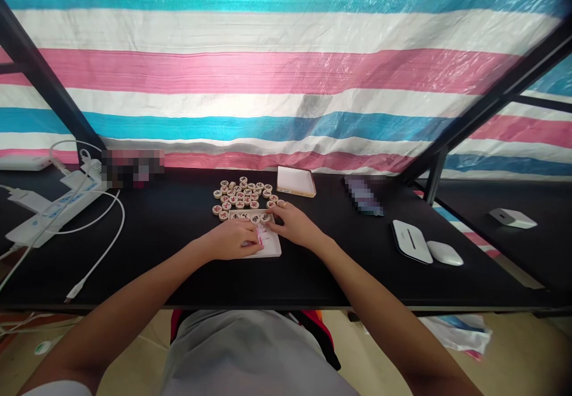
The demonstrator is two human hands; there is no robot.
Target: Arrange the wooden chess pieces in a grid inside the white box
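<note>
A shallow white box (273,250) lies on the black desk, with a row of round xiangqi pieces (254,219) along its far side. My left hand (230,239) reaches over the box's left part, fingers curled together and pointing down into it. Pinkish-white material (263,235) shows by its fingertips; whatever they hold is hidden. From the right, my right hand (295,224) has thumb and forefinger around the piece at the row's right end. Just beyond the box, several loose xiangqi pieces (240,195) with red or black characters lie in a cluster, some apparently stacked.
A box lid (295,180) lies behind the pieces. To the right are a phone (363,195), a white trackpad-like device (411,241) and a white mouse (445,253). A power strip (58,205) with white cables occupies the left. Dark frame bars (487,110) slant at both sides.
</note>
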